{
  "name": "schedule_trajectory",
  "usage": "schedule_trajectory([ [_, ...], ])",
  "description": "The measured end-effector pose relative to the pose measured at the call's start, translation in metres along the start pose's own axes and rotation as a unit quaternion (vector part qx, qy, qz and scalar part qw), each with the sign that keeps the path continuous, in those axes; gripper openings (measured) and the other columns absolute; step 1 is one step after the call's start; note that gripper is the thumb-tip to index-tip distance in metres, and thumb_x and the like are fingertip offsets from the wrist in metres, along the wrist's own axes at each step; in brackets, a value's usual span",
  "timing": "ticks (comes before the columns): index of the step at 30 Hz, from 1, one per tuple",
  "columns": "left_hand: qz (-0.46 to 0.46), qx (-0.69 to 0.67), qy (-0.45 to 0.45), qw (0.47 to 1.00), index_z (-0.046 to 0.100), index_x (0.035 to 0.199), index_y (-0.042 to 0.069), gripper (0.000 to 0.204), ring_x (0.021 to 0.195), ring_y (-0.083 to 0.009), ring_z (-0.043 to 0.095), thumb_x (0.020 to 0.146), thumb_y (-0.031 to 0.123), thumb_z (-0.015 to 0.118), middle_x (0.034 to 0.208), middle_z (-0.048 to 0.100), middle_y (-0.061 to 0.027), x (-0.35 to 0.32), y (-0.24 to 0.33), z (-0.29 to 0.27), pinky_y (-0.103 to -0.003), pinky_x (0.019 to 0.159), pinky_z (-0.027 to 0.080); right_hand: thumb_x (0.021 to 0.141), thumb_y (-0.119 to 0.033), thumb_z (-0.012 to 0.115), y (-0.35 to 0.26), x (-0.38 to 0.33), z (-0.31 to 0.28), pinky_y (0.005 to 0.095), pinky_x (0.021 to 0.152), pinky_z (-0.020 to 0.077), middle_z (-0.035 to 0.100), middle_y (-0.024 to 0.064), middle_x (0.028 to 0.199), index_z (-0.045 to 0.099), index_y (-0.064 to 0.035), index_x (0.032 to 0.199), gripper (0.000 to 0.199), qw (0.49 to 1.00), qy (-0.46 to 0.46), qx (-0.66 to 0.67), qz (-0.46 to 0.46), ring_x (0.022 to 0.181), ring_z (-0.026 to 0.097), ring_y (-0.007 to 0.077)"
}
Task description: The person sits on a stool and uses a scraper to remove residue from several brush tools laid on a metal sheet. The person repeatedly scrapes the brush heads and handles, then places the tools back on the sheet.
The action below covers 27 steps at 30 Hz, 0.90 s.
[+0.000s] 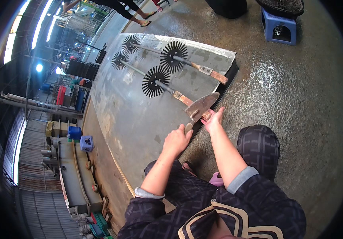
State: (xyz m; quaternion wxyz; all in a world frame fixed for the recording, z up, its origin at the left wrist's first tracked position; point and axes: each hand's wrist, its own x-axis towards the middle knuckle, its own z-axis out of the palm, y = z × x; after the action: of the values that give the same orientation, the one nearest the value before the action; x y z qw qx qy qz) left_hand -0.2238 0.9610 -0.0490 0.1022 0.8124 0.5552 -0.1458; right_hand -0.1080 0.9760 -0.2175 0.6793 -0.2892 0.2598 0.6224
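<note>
My left hand point(176, 140) is closed around the short handle of a trowel point(203, 106), whose worn, pointed blade angles away to the right. Beneath the blade, the brownish handle of a long tool point(185, 99) runs out to my right hand point(214, 119), which grips its end with the thumb raised. This tool's shaft carries a large black slotted disc point(156, 81) and a smaller one point(120, 60) at the far end. A similar tool point(207, 71) lies beyond it, also with two black slotted discs. Both rest on a grey flat slab point(119, 107).
Wet concrete floor point(267, 91) extends to the right, with a blue plastic stool point(277, 30) bearing a dark basket point(285, 6). A dark container point(227, 7) stands at the top. Another person's legs point(129, 10) show beyond the slab. Left are a blue drum point(74, 133) and a small stool point(87, 143).
</note>
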Motion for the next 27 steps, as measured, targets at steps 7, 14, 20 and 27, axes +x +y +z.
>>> schedule_trajectory([
  [7,0.032,0.049,-0.032,0.998,0.050,0.100,0.002,0.041,0.086,-0.0400,0.059,0.084,0.040,0.047,0.087,0.061,-0.0250,0.000,0.004,-0.005,-0.047,0.076,0.047,0.075,-0.078,0.006,0.009,0.000,0.001,0.0441,0.100,0.0221,0.040,0.0186,0.130,0.038,-0.0006,0.128,0.099,1.000,-0.010,0.003,0.005,0.119,0.037,0.0318],
  [14,0.034,0.001,-0.028,0.999,0.051,0.099,0.000,0.044,0.086,-0.0416,0.057,0.083,0.041,0.050,0.083,0.060,-0.0270,-0.006,0.012,0.003,-0.049,0.076,0.045,0.076,-0.076,0.010,0.008,-0.003,0.003,0.0456,0.101,0.0219,0.030,0.0133,0.139,0.026,-0.0030,0.135,0.095,0.998,-0.007,0.055,-0.031,0.126,0.030,0.0297],
  [20,0.075,-0.143,0.014,0.987,0.052,0.096,-0.004,0.045,0.050,-0.0264,0.059,0.083,0.038,0.055,0.060,0.058,-0.0203,0.009,-0.011,0.026,-0.039,0.055,0.047,0.080,-0.073,0.014,0.013,0.004,-0.004,0.0447,0.100,0.0232,0.031,0.0100,0.140,0.025,-0.0106,0.137,0.085,1.000,-0.017,0.019,-0.010,0.128,0.028,0.0260],
  [27,0.095,-0.589,-0.071,0.800,0.043,0.109,0.004,0.024,0.054,-0.0136,0.055,0.089,0.017,0.049,0.068,0.055,-0.0043,0.017,-0.002,0.014,-0.025,0.053,0.044,0.089,-0.041,0.033,0.008,0.017,-0.009,0.0390,0.080,0.0392,0.053,0.0116,0.110,0.041,-0.0075,0.124,0.049,0.998,-0.032,-0.012,0.046,0.091,0.052,0.0236],
])
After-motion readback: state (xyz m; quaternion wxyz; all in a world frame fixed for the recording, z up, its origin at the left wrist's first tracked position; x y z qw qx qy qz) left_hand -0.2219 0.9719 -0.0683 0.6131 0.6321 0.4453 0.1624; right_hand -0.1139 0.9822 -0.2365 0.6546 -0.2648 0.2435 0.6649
